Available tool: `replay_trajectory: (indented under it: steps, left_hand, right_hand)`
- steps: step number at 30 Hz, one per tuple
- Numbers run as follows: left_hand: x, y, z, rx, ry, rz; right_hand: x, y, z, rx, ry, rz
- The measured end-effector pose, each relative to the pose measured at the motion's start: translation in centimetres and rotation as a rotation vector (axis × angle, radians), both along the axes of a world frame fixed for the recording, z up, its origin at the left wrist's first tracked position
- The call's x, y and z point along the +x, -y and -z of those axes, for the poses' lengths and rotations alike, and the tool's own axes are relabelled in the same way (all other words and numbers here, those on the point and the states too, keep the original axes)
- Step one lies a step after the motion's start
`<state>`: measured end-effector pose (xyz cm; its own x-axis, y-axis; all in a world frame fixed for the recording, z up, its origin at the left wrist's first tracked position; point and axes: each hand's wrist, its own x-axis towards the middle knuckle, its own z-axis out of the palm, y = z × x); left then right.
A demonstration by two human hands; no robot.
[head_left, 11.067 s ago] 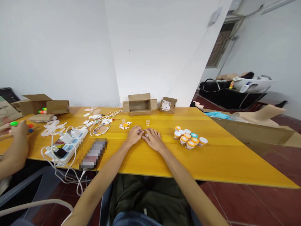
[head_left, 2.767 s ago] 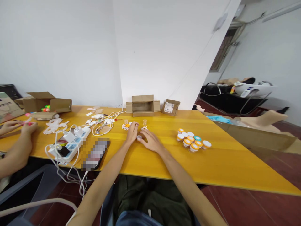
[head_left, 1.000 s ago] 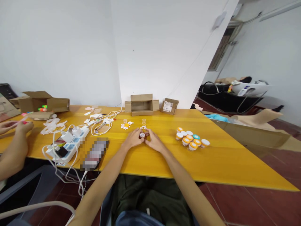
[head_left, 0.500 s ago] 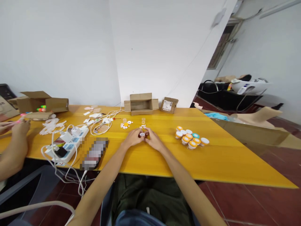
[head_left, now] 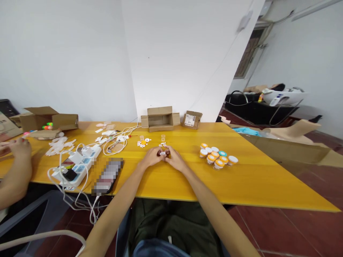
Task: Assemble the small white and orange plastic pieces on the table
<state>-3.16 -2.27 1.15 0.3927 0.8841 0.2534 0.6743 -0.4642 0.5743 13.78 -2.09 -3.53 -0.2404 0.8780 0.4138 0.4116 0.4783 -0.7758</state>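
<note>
Between the fingers of both hands is a small round white piece (head_left: 162,153), perhaps a lid or a cup; its kind is too small to tell. My left hand (head_left: 152,157) is closed on its left side, and my right hand (head_left: 173,157) grips it from the right, just above the table. Beyond my fingertips lie a few small white rings (head_left: 162,144) and a clear plastic cup (head_left: 163,137). Farther left sit yellow and white small parts (head_left: 143,142). To the right, several lidded clear cups (head_left: 214,157) with orange, white and teal tops stand grouped.
An open cardboard box (head_left: 160,119) and a smaller carton (head_left: 192,120) stand against the wall. A power strip (head_left: 83,164) with cables and a phone (head_left: 108,176) lie on the left. A co-worker's hand (head_left: 19,147) is at the far left.
My hands keep nearly the same pose around the white piece. The co-worker's hands at the far left have shifted slightly. The view has moved a little.
</note>
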Motion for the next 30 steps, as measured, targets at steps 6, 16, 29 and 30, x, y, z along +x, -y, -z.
replay_trajectory:
  steps: [6,16,29,30]
  left_hand:
    - [-0.04,0.05,-0.21,-0.016,0.013,0.027]
    - [0.19,0.10,-0.04,0.018,-0.028,-0.016]
    - [0.41,0.22,-0.21,0.034,-0.068,-0.060]
    - [0.41,0.24,-0.20,0.036,-0.072,-0.062]
  right_hand:
    - [-0.02,0.01,-0.04,-0.003,0.003,0.040]
    - [-0.09,-0.07,0.12,0.031,0.028,0.054]
    - [-0.20,0.06,-0.14,0.003,0.066,0.066]
    - [-0.21,0.11,-0.21,0.003,0.069,0.067]
